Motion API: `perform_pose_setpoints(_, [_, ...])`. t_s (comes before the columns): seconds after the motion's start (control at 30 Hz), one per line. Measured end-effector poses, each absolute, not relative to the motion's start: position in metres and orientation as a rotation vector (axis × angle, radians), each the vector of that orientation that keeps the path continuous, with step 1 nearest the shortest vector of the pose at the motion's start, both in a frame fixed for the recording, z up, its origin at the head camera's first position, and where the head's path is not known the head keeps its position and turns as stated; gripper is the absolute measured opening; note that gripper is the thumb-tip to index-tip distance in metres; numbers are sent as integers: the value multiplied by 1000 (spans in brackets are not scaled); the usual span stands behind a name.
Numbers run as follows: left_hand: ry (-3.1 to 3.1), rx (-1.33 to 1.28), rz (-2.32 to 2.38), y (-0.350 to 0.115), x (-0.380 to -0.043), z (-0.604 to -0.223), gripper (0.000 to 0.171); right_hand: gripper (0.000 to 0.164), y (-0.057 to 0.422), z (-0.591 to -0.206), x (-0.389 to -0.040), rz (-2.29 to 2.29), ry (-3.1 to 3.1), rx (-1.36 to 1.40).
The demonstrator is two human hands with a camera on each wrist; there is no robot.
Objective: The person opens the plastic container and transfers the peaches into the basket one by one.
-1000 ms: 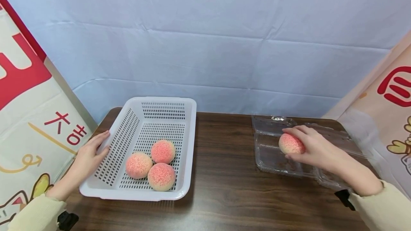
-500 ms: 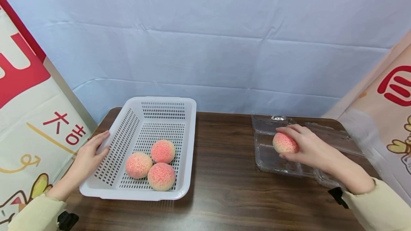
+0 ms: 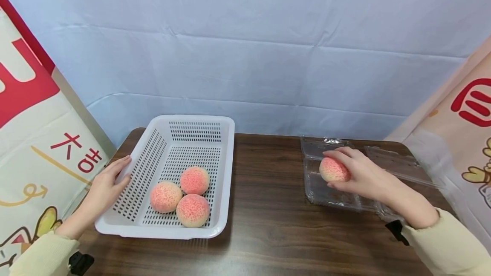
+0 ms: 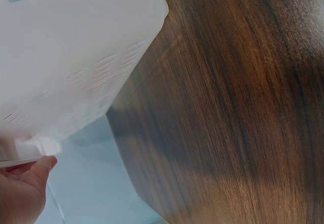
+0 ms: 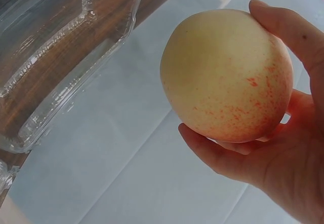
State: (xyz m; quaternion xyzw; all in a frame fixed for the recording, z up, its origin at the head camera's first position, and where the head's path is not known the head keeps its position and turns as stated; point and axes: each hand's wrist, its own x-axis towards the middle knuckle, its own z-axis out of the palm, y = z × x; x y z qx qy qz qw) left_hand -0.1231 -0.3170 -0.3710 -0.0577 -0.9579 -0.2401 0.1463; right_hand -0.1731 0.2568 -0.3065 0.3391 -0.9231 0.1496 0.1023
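Note:
My right hand [image 3: 363, 174] holds a pink and cream peach [image 3: 333, 169] above a clear plastic clamshell box [image 3: 320, 193]. In the right wrist view the thumb and fingers curl around the peach [image 5: 223, 77], apart from the box [image 5: 76, 87]. On the left stands a white perforated plastic basket [image 3: 224, 173] with three peaches inside, grouped near its front: one peach [image 3: 194, 181] behind, one peach [image 3: 166, 197] to the left, one peach [image 3: 193, 211] in front. My left hand [image 3: 105, 188] grips the basket's left rim; in the left wrist view its fingertips [image 4: 48, 164] pinch that rim.
Everything stands on a dark wood table [image 3: 268, 208]. A pale blue cloth [image 3: 245, 54] hangs behind it. Printed banners flank it, a left banner [image 3: 34, 139] and a right banner [image 3: 460, 152]. The box's flattened lid part [image 3: 406, 167] lies partly behind my right forearm.
My right hand has moved left with the peach, across the clear box. The left hand, the basket and the three peaches in it have stayed put.

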Motion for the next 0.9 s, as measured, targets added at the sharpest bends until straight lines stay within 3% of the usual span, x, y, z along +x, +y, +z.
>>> perform_pose_setpoints(0.9, [-2763, -154, -707, -318, -124, -372, 47, 62, 232, -299, -176, 465, -2690, 1066])
